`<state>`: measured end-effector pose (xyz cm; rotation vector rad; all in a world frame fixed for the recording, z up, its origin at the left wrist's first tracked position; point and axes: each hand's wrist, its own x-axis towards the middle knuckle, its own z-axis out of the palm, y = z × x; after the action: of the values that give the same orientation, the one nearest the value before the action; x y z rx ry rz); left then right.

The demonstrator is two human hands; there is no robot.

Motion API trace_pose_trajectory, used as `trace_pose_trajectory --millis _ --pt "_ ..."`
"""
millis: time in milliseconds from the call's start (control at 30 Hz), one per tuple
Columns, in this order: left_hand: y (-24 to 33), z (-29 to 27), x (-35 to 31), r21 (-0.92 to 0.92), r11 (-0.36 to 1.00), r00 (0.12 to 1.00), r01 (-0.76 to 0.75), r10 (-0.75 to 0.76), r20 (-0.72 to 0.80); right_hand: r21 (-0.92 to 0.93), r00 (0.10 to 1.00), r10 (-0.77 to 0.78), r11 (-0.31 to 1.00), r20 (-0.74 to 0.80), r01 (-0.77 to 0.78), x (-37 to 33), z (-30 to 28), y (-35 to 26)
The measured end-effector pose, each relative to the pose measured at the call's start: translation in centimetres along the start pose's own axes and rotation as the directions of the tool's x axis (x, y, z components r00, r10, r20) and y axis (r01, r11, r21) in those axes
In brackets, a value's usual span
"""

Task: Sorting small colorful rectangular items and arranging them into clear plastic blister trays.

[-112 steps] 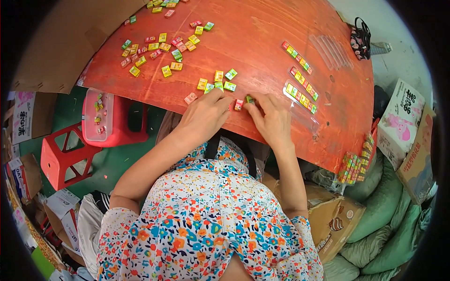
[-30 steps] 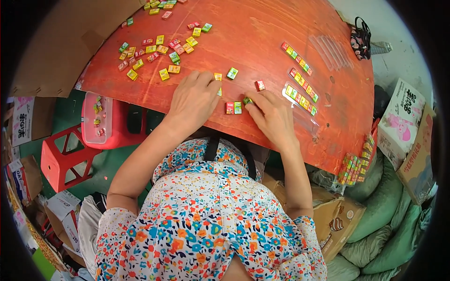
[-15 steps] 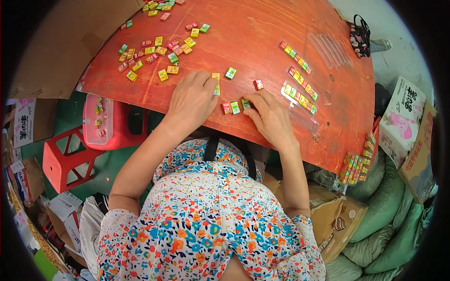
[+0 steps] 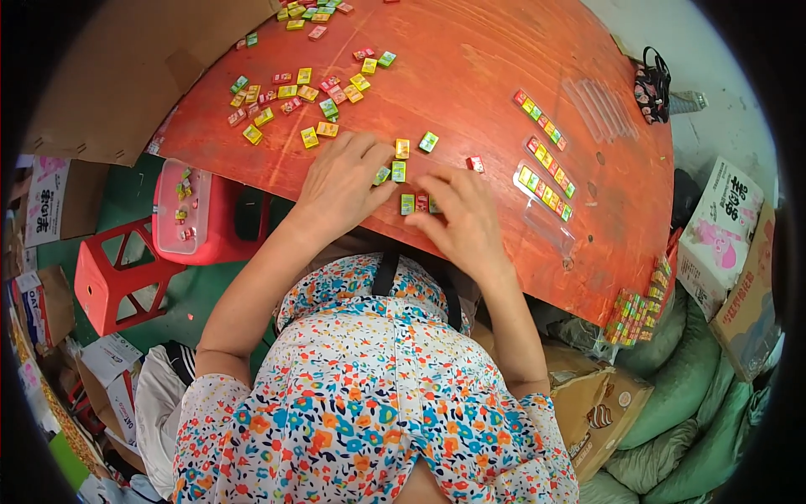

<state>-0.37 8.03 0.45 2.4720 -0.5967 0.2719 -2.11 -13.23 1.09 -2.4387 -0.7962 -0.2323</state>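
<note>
At the far left, a red stool [image 4: 105, 281] stands on the floor, next to a clear tub [image 4: 180, 249] holding a few small boxes. On the left part of the bench [image 4: 470, 101], loose boxes [image 4: 305, 76] lie scattered at mixed angles.

The left hand [image 4: 340, 186] is over the bench near its front edge. Its fingers are bent, thumb parted; whether they grip cannot be told. A tilted green box [image 4: 382, 175] lies at the fingertips, beside an upright-set green one [image 4: 399, 172].

Right of the left hand, and slightly nearer the body, is a short row: a yellow-green box [image 4: 408, 204], a red box [image 4: 422, 202] and a third, partly hidden. Each box's long axis points away from the body; the row runs left to right.

The right hand [image 4: 464, 223] is nearer to this row, which lies at the left of its spread thumb and fingers. Contact is likely; grip cannot be told.

Further right lie three filled rows [image 4: 552, 167] and clear trays [image 4: 600, 109].
</note>
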Motion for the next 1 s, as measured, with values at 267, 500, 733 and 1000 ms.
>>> trace_pose_trajectory --millis 267,500,733,1000 --pt "-1.9 -2.2 -1.1 0.002 0.999 0.998 0.044 -0.044 -0.052 -0.115 0.99 -0.139 0.983 0.021 0.141 5.2 0.3 2.1" --pt "-2.4 -2.3 0.2 0.042 0.987 0.983 -0.155 0.15 0.107 -0.248 0.97 -0.188 0.943 0.153 0.221 6.1 0.9 2.7" --pt "-2.8 -2.0 0.2 0.001 0.992 0.991 -0.126 0.126 0.047 -0.102 0.997 -0.077 0.992 0.03 0.08 0.8 -2.6 2.9" --pt "1.6 -0.3 -4.2 -0.006 0.991 0.99 -0.134 0.134 -0.041 -0.161 0.995 -0.076 0.983 0.071 0.087 -2.5 -2.5 2.2"
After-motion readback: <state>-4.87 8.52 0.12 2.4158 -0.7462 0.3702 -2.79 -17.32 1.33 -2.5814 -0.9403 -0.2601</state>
